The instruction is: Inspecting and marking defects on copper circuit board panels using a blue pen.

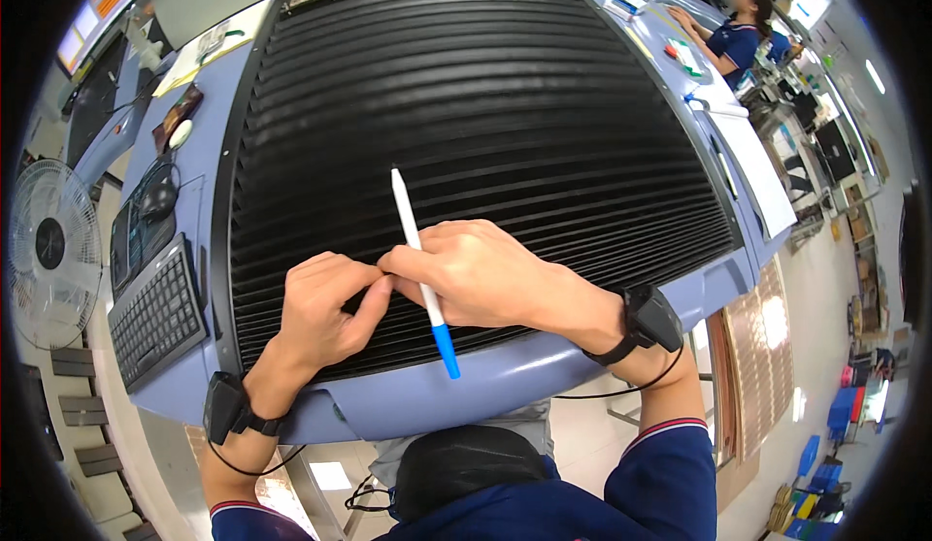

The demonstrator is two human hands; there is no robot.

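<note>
A white pen (407,213) with a blue end rests slantwise in my right hand (471,274), its tip pointing away from me. My left hand (325,308) is closed in a pinch, thumb and forefinger together. The fingertips of both hands meet over the near part of a black ribbed bed (466,104). Whatever sits between those fingertips is too small or hidden to make out. Both wrists wear black strapped devices with cables.
On the left of the blue-grey machine frame (524,371) lie a keyboard (160,313) and a black mouse (159,201). A fan (53,250) stands further left. White paper (748,167) lies along the right side. A co-worker (738,41) sits at the far right.
</note>
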